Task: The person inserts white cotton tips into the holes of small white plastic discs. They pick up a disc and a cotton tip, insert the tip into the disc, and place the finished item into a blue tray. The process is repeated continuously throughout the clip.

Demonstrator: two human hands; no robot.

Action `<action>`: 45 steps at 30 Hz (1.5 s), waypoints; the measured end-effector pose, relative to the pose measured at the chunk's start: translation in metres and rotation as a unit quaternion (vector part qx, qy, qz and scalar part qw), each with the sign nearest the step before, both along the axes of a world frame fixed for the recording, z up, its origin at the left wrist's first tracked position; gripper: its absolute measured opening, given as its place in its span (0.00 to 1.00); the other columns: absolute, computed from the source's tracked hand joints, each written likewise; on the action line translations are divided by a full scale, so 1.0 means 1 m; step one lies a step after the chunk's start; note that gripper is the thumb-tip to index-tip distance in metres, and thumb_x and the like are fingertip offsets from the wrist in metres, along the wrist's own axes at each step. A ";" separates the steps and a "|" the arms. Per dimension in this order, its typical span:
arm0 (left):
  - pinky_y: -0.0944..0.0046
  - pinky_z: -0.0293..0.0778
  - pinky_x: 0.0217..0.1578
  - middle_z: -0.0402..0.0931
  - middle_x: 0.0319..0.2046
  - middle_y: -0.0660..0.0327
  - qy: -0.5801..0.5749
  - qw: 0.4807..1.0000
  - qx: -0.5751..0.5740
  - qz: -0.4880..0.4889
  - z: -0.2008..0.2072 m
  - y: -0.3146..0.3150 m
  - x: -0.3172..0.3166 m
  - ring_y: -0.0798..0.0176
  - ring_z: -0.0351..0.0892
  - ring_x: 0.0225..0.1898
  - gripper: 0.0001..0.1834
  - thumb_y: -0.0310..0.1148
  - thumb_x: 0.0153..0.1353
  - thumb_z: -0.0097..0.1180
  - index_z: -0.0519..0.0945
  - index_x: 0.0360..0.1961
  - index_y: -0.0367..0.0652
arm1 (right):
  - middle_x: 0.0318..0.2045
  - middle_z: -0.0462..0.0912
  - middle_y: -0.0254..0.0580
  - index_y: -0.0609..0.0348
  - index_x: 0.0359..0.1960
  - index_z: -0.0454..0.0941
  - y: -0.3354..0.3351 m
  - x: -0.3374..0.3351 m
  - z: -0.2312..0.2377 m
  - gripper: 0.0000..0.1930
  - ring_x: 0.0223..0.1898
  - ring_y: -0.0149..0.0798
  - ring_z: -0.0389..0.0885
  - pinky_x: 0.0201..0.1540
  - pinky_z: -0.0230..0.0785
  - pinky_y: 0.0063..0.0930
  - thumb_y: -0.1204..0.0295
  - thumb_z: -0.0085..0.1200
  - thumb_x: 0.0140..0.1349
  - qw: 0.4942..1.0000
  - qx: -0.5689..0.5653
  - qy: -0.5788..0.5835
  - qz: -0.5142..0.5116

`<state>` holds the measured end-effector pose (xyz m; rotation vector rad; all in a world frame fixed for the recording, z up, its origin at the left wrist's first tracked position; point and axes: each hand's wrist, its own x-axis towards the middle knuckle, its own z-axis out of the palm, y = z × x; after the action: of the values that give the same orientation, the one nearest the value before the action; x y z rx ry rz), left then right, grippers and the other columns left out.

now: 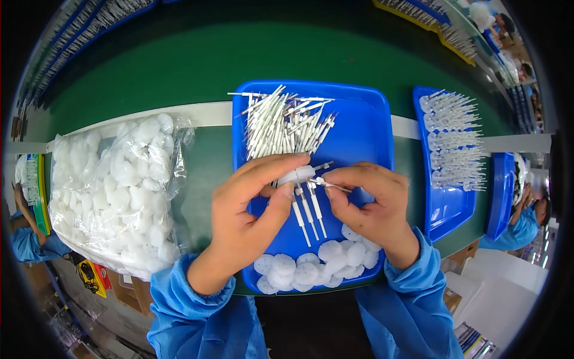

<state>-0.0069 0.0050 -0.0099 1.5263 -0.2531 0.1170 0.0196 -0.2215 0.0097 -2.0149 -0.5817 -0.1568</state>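
Over a blue tray [365, 140], my left hand [248, 206] grips a translucent white plastic disc [297, 175] between thumb and fingers. Several thin white rods stick out from its edge, most pointing down toward me. My right hand [373, 203] pinches another thin white rod [332, 185], its dark tip at the disc's right edge; whether it has entered the disc I cannot make out. Behind my hands, loose white rods [284, 128] with thin metal ends lie heaped in the tray. Loose white discs [308, 269] gather along its near side.
A clear plastic bag [116, 185] full of white discs lies to the left. On the right, a blue tray [448, 218] holds rows of discs with rods [451, 140]. Other people's blue sleeves [526, 227] show at both sides. More filled trays [430, 18] stand farther back.
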 end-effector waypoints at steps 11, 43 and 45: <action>0.68 0.84 0.38 0.90 0.56 0.51 -0.006 0.996 0.062 0.060 -0.002 0.000 0.001 0.63 0.88 0.46 0.21 0.16 0.66 0.66 0.88 0.60 0.37 | 0.17 0.81 0.33 0.56 0.47 0.92 0.004 -0.009 0.007 0.12 0.18 0.26 0.80 0.24 0.72 0.23 0.79 0.73 0.61 0.996 0.006 0.088 -0.023; 0.61 0.82 0.38 0.91 0.35 0.50 -0.037 0.967 0.247 0.053 0.010 -0.010 -0.009 0.56 0.87 0.31 0.21 0.20 0.61 0.72 0.91 0.57 0.36 | 0.27 0.89 0.37 0.57 0.39 0.90 0.010 0.001 -0.013 0.09 0.25 0.42 0.88 0.30 0.78 0.35 0.72 0.75 0.58 0.980 -0.116 -0.158 -0.037; 0.61 0.82 0.41 0.91 0.40 0.50 -0.023 0.971 0.237 0.039 0.013 -0.007 -0.007 0.57 0.88 0.35 0.21 0.21 0.61 0.74 0.90 0.57 0.36 | 0.28 0.90 0.37 0.57 0.39 0.90 0.009 0.000 -0.011 0.09 0.26 0.42 0.88 0.31 0.78 0.35 0.72 0.75 0.58 0.982 -0.114 -0.143 -0.040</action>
<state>-0.0134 -0.0017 0.0027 2.0113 -0.2707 0.1632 0.0191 -0.2125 -0.0018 -2.2581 -0.7260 -0.4517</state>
